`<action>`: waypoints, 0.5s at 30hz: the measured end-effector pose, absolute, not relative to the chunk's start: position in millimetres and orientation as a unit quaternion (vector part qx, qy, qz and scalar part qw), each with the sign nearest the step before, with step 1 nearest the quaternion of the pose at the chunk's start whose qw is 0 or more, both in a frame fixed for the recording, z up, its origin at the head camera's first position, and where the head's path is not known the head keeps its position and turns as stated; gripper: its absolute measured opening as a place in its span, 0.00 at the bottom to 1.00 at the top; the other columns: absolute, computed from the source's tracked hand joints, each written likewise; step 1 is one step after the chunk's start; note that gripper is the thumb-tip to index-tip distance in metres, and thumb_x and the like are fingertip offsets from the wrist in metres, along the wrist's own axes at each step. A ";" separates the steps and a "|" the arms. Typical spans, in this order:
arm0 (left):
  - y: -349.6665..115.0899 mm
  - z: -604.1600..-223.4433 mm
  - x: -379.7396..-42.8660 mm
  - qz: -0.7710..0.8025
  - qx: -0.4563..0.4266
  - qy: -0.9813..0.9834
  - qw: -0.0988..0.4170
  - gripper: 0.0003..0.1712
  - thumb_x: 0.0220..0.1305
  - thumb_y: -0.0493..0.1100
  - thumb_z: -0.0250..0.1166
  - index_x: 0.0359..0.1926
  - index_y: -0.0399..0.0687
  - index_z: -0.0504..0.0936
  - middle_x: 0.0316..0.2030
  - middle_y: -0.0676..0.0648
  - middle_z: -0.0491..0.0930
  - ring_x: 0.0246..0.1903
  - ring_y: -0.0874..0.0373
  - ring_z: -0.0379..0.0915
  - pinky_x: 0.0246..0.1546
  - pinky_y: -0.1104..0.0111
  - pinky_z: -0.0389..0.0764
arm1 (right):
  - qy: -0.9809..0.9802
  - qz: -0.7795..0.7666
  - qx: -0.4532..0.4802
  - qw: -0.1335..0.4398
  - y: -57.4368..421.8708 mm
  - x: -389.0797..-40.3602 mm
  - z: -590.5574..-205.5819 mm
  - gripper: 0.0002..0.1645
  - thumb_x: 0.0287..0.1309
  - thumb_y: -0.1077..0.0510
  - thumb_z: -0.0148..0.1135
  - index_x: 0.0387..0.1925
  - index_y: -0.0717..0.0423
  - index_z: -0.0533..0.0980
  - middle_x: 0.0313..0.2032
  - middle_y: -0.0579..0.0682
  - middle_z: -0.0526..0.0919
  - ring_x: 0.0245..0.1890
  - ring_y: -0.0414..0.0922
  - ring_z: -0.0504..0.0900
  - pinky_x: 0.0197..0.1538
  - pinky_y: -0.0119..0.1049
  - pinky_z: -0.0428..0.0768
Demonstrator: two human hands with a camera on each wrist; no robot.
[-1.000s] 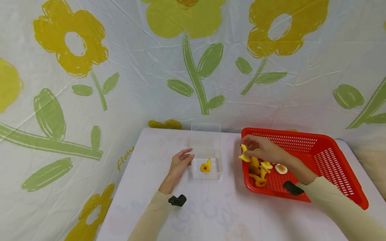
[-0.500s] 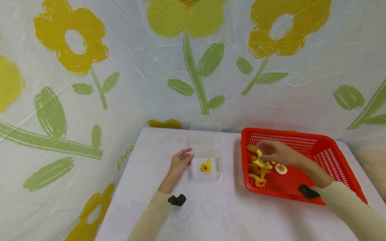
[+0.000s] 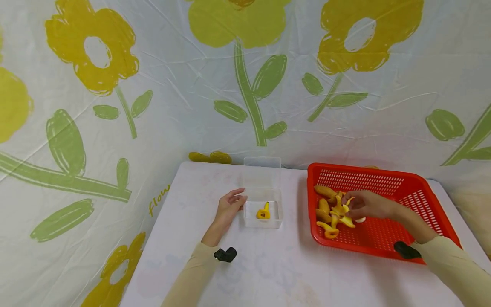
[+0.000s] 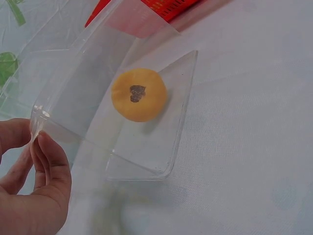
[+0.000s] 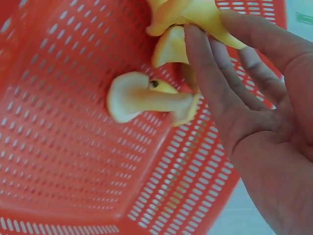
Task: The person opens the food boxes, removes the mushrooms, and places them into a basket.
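Note:
My left hand (image 3: 229, 209) pinches the left edge of a clear plastic box (image 4: 171, 161) between thumb and fingers. The box's lid (image 3: 262, 170) stands raised at the back. Inside the box lies one yellow mushroom (image 3: 264, 212), its round end with a dark patch facing the left wrist camera. Over the left part of the red basket, my right hand (image 3: 368, 205) holds a yellow mushroom (image 5: 220, 34) between thumb and fingers. Other yellow mushrooms (image 3: 329, 229) are heaped below and left of it. A pale-capped mushroom (image 5: 124, 95) lies close by, mostly hidden in the head view.
The red perforated basket (image 3: 383, 252) stands on the right of the white table (image 3: 264, 273), its raised rim all round. A flower-printed cloth (image 3: 172, 106) hangs behind and to the left of the table.
My right hand has moved right from the basket's left rim to above the heaped mushrooms, carrying a yellow mushroom. My left hand has stayed at the box.

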State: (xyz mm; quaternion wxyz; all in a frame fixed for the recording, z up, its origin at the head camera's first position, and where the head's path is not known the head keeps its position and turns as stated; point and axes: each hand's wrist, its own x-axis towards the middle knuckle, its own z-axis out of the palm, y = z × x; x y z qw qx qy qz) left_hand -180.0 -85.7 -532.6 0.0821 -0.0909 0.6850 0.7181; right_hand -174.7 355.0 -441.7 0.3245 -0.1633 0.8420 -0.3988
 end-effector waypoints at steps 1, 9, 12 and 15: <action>-85.5 -532.8 -180.1 0.721 -0.088 0.683 0.080 0.23 0.69 0.38 0.69 0.62 0.36 0.80 0.37 0.47 0.82 0.30 0.61 0.74 0.34 0.76 0.80 | 0.840 -0.398 -0.157 0.333 356.4 -174.5 -443.7 0.19 0.66 0.62 0.67 0.53 0.68 0.72 0.41 0.57 0.81 0.39 0.52 0.81 0.42 0.38 0.86; -85.3 -532.9 -180.1 0.733 -0.078 0.672 0.073 0.24 0.69 0.36 0.68 0.63 0.31 0.78 0.37 0.45 0.82 0.30 0.60 0.73 0.32 0.76 0.79 | 0.831 -0.381 -0.150 0.376 364.1 -170.9 -460.1 0.14 0.64 0.65 0.68 0.47 0.65 0.73 0.44 0.57 0.79 0.44 0.53 0.79 0.44 0.39 0.85; -85.2 -533.0 -180.4 0.734 -0.077 0.670 0.074 0.25 0.69 0.36 0.68 0.64 0.31 0.77 0.38 0.45 0.82 0.30 0.60 0.73 0.32 0.76 0.79 | 0.836 -0.367 -0.151 0.378 362.7 -169.5 -462.2 0.15 0.62 0.65 0.69 0.46 0.64 0.73 0.44 0.55 0.78 0.44 0.53 0.77 0.43 0.37 0.84; -85.0 -531.9 -180.1 0.734 -0.079 0.670 0.075 0.24 0.69 0.36 0.68 0.63 0.31 0.78 0.37 0.47 0.81 0.30 0.61 0.73 0.33 0.76 0.79 | 0.845 -0.352 -0.154 0.373 359.7 -168.8 -463.5 0.15 0.61 0.65 0.71 0.45 0.63 0.74 0.43 0.54 0.78 0.44 0.52 0.76 0.42 0.35 0.84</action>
